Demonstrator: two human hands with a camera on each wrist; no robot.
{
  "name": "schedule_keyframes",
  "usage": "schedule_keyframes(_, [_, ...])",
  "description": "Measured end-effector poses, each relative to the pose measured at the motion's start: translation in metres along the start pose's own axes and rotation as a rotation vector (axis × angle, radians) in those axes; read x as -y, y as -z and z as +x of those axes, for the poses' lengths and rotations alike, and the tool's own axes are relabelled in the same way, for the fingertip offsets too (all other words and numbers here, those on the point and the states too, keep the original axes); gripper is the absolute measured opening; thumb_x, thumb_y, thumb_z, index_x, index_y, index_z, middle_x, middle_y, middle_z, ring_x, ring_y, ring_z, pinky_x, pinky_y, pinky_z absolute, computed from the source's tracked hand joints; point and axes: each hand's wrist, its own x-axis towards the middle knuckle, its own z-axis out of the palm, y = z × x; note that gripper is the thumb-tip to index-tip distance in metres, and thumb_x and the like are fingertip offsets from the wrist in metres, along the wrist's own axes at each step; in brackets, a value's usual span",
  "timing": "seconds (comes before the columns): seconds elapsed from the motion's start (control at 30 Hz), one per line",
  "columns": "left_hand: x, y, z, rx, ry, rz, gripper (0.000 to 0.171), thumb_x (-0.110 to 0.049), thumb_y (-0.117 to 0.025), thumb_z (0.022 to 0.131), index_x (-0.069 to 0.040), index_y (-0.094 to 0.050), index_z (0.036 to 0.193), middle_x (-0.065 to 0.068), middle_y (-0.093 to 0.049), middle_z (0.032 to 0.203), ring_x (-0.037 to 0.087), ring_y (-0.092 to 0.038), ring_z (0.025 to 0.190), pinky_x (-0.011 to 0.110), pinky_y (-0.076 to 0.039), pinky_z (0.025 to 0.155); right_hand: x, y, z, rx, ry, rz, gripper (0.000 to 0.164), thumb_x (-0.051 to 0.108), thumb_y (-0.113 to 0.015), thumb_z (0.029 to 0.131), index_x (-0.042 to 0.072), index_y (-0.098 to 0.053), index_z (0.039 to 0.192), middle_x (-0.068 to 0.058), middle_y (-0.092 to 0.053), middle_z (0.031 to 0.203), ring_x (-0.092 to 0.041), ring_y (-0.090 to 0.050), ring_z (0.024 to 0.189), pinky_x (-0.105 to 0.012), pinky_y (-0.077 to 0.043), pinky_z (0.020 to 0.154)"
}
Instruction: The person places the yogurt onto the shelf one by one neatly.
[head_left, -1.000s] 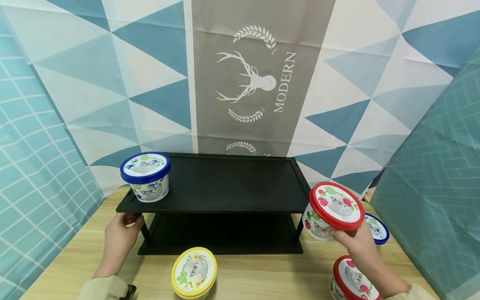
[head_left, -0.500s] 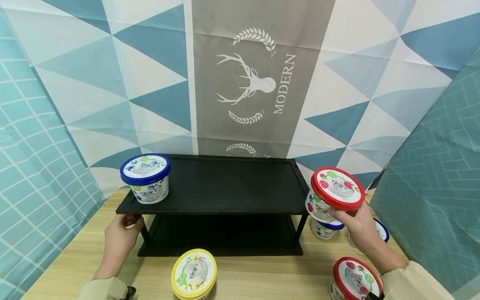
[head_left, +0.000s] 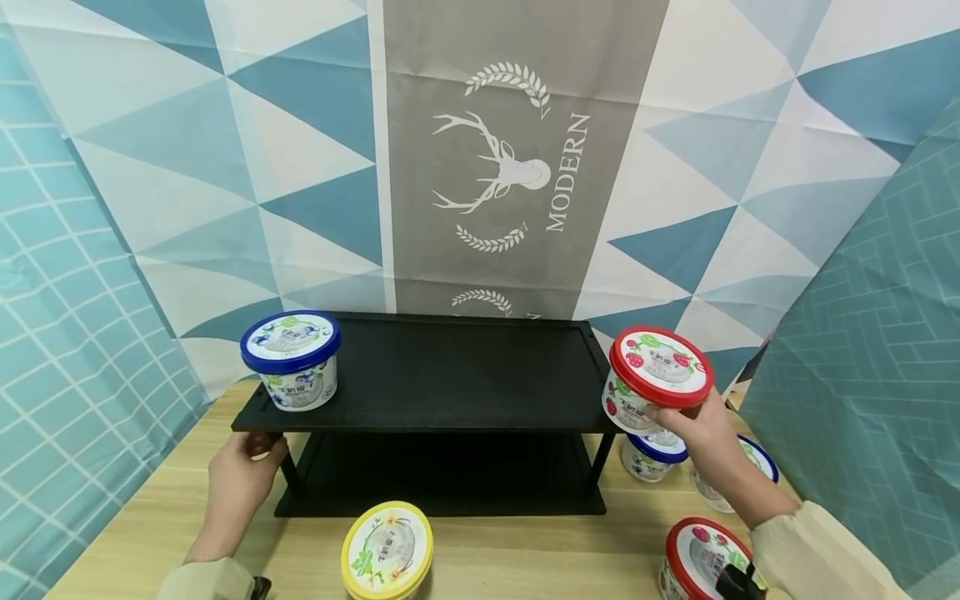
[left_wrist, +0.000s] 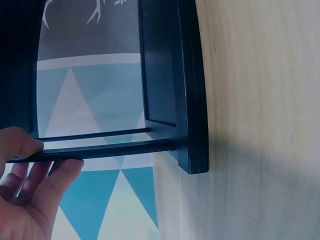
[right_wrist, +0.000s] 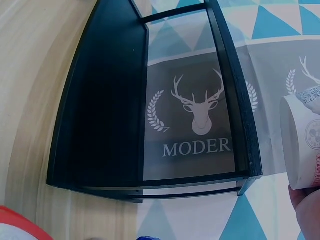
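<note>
A black two-tier shelf rack [head_left: 457, 367] stands on the table. My left hand [head_left: 243, 479] grips its front left post [left_wrist: 110, 149] just below the upper board, thumb on one side and fingers on the other. On the board's left end sits a white tub with a blue lid [head_left: 291, 358]. My right hand [head_left: 705, 433] holds a strawberry-printed tub with a red lid [head_left: 660, 375], slightly tilted, overlapping the upper board's right front corner in the head view. The right wrist view shows that tub's white base [right_wrist: 295, 145] beside the rack, fingers [right_wrist: 307, 210] under it.
A yellow-lidded tub [head_left: 386, 550] stands in front of the rack. Another red-lidded tub [head_left: 693, 550] is at the front right, partly behind my sleeve. Two blue-lidded tubs [head_left: 652, 458] stand right of the rack. Patterned cloth [head_left: 517, 167] hangs behind.
My right hand has raised the red-lidded tub and brought it slightly left, over the rack's right corner. A blue-lidded tub beneath it has come into view. My left hand stays on the post.
</note>
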Motion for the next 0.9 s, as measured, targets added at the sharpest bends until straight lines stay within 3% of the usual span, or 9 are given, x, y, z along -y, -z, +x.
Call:
schedule_keyframes(0.07, [0.0012,-0.0006,-0.0003,0.003,-0.001,-0.004,0.021,-0.014,-0.059,0.080,-0.004,-0.057,0.098,0.019,-0.064,0.090,0.031,-0.060,0.084,0.020,-0.041,0.055,0.0007,-0.0014,0.0016,0.007,-0.019,-0.018,0.062,0.013,-0.055,0.083,0.013,-0.019,0.134,0.000,-0.038,0.125,-0.004,-0.042,0.105,-0.017,-0.045,0.077])
schedule_keyframes(0.17, [0.0024,-0.0010,-0.0004,0.003,-0.003,-0.003,0.021,-0.013,-0.059,0.080,-0.004,-0.056,0.099,0.020,-0.064,0.090,0.032,-0.060,0.085,0.019,-0.041,0.054,0.0016,-0.0035,0.0032,0.011,-0.048,-0.054,0.063,0.016,-0.055,0.084,0.011,-0.017,0.134,-0.007,-0.036,0.128,-0.010,-0.042,0.108,-0.023,-0.045,0.080])
schedule_keyframes(0.23, [0.0025,-0.0012,-0.0001,-0.003,-0.003,-0.002,0.021,-0.012,-0.060,0.079,-0.004,-0.057,0.098,0.019,-0.064,0.090,0.024,-0.062,0.079,0.019,-0.040,0.054,0.0020,-0.0047,0.0042,0.016,-0.055,-0.057,0.063,0.015,-0.054,0.084,0.010,-0.016,0.135,-0.010,-0.036,0.129,-0.015,-0.041,0.110,-0.029,-0.046,0.083])
schedule_keyframes(0.33, [0.0019,-0.0006,0.0001,-0.003,-0.001,0.003,0.021,-0.013,-0.060,0.079,-0.005,-0.057,0.098,0.018,-0.065,0.090,0.001,-0.056,0.069,0.018,-0.040,0.054,0.0017,-0.0059,0.0058,0.016,-0.046,-0.062,0.063,0.015,-0.054,0.084,0.010,-0.017,0.134,-0.010,-0.036,0.129,-0.017,-0.042,0.110,-0.032,-0.045,0.084])
schedule_keyframes(0.47, [0.0008,0.0002,-0.0001,0.002,0.000,-0.009,0.021,-0.013,-0.060,0.079,-0.005,-0.057,0.098,0.018,-0.065,0.090,-0.020,-0.037,0.065,0.017,-0.040,0.054,0.0010,-0.0070,0.0078,0.015,-0.018,-0.047,0.063,0.013,-0.054,0.083,0.011,-0.018,0.134,-0.008,-0.037,0.128,-0.010,-0.042,0.107,-0.023,-0.044,0.080])
schedule_keyframes(0.57, [0.0002,0.0002,-0.0001,0.003,-0.001,-0.011,0.021,-0.012,-0.060,0.079,-0.005,-0.057,0.098,0.019,-0.065,0.090,-0.023,-0.034,0.064,0.017,-0.040,0.054,0.0014,-0.0076,0.0084,0.017,-0.013,-0.034,0.063,0.012,-0.054,0.083,0.011,-0.018,0.134,-0.008,-0.037,0.128,-0.007,-0.042,0.106,-0.022,-0.044,0.080])
schedule_keyframes(0.73, [0.0005,-0.0002,0.0009,-0.002,0.002,-0.007,0.021,-0.013,-0.060,0.078,-0.005,-0.057,0.098,0.019,-0.065,0.090,-0.022,-0.034,0.064,0.017,-0.040,0.054,0.0028,-0.0089,0.0096,0.022,-0.016,-0.030,0.063,0.013,-0.054,0.083,0.011,-0.017,0.134,-0.009,-0.036,0.128,-0.010,-0.042,0.107,-0.030,-0.043,0.083])
schedule_keyframes(0.9, [0.0013,-0.0005,0.0012,-0.004,0.001,-0.003,0.021,-0.013,-0.060,0.078,-0.005,-0.058,0.097,0.019,-0.065,0.089,-0.022,-0.035,0.064,0.017,-0.040,0.054,0.0026,-0.0098,0.0103,0.030,-0.025,-0.020,0.064,0.013,-0.055,0.083,0.011,-0.017,0.135,-0.011,-0.035,0.130,-0.013,-0.040,0.110,-0.022,-0.043,0.082])
